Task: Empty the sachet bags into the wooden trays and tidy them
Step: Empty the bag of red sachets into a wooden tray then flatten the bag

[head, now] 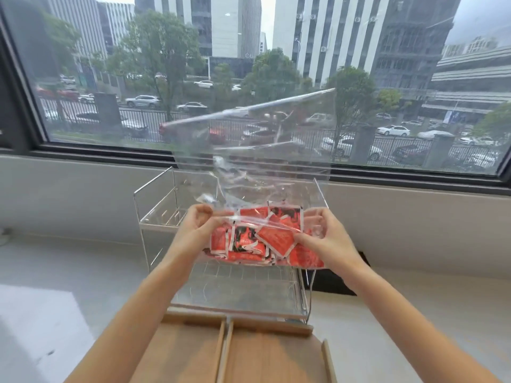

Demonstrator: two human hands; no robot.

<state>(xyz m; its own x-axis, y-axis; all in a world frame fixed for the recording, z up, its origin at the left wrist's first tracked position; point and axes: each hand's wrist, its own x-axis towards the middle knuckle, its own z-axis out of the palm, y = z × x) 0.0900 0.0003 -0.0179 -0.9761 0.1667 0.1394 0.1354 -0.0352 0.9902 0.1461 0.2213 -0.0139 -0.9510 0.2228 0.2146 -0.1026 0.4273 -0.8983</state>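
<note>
Gripping clear bag [250,150] side edges, both hands [264,233], above wooden trays [237,355].

light: soft overcast daylight through the window [249,78] | shadows: faint | glare: sheen on clear bag [262,150] | blur: slight overall softness | distortion: window frame bows at edges

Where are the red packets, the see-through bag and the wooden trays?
red packets [260,239]: head view, on the heap inside the bag.
see-through bag [276,150]: head view, on its empty upper part.
wooden trays [190,352]: head view, on the left tray's bare floor.
</note>
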